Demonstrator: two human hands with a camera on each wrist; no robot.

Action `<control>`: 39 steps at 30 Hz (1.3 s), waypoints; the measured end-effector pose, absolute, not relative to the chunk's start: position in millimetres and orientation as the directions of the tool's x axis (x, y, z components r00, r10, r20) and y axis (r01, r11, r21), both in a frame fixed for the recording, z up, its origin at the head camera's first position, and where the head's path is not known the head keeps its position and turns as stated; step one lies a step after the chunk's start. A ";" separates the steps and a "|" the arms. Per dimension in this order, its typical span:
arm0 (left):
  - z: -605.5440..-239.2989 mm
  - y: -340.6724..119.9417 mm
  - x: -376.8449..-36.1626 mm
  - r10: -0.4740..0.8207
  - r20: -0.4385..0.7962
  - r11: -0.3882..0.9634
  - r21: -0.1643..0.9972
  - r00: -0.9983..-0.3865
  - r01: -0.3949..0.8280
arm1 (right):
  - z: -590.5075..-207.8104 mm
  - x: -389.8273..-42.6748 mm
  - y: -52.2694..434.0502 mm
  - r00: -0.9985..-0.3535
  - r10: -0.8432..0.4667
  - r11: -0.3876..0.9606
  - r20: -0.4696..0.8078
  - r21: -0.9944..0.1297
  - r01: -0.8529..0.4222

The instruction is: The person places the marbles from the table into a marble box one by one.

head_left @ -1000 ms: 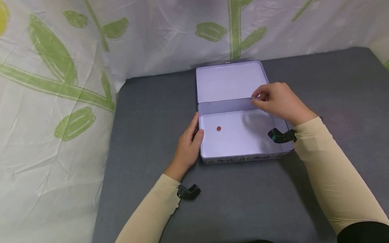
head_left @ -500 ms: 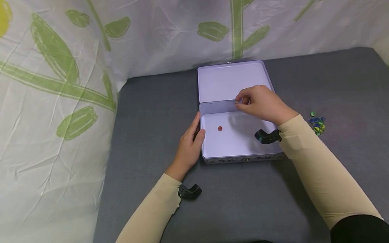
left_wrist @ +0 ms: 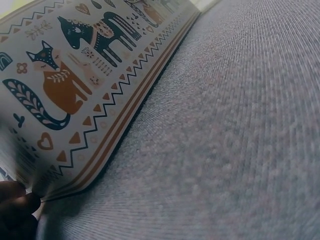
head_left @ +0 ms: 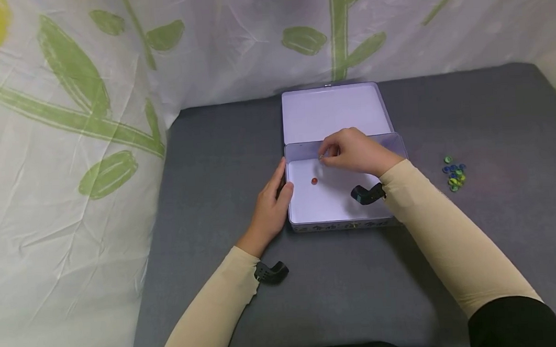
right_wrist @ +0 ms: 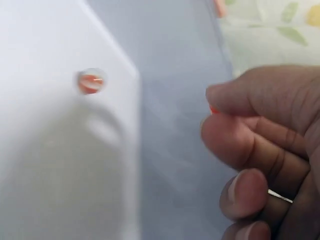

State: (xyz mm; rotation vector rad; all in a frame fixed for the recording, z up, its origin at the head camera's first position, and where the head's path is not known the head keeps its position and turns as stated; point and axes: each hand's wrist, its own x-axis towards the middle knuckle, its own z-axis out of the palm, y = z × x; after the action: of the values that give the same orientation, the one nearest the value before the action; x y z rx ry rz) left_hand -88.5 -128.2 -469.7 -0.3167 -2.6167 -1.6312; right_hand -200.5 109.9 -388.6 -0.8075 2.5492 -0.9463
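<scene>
A tin box point(head_left: 308, 208) with its lid point(head_left: 333, 110) folded back stands on the table. My left hand point(head_left: 268, 210) rests along its left side, fingers extended; in the left wrist view fingertips point(left_wrist: 17, 200) show at the corner of the animal-patterned wall point(left_wrist: 75, 70). Over the box's back half, my right hand point(head_left: 354, 151) pinches a small marble between thumb and forefinger. Only an orange-red sliver of that marble point(right_wrist: 214, 109) shows between the fingertips. A clear marble with an orange-red swirl point(right_wrist: 91, 81) lies on the white floor of the box, just below the right fingertips.
To the right of the box, several green, blue and yellow marbles point(head_left: 455, 174) lie grouped on the grey tabletop point(head_left: 492, 120). Behind the table hangs a pale cloth point(head_left: 238, 44) printed with leaves.
My right hand has moved left across the box with the pinched marble, lowering a little towards the marble inside. The marbles beside the box have come out from behind the right arm. The left hand stays put.
</scene>
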 end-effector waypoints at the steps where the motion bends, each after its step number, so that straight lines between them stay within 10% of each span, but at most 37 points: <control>1: -469.6 -128.7 -88.5 0.149 0.143 0.427 0.883 -0.979 0.194 | -391.4 -201.4 109.3 -0.786 -0.610 0.621 -0.098 -0.676 -0.398; 39: -468.1 -128.5 -90.5 0.150 0.136 0.452 0.871 -0.979 0.191 | -422.9 -201.5 101.5 -0.666 -0.683 0.669 -0.301 -0.623 -0.405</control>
State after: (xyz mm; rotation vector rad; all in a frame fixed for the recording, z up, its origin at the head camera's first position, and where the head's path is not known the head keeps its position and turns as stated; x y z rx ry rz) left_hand -90.5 -128.5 -468.1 -0.3109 -2.6430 -1.5943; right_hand -201.5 101.5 -422.9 -0.8403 2.3617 -0.7079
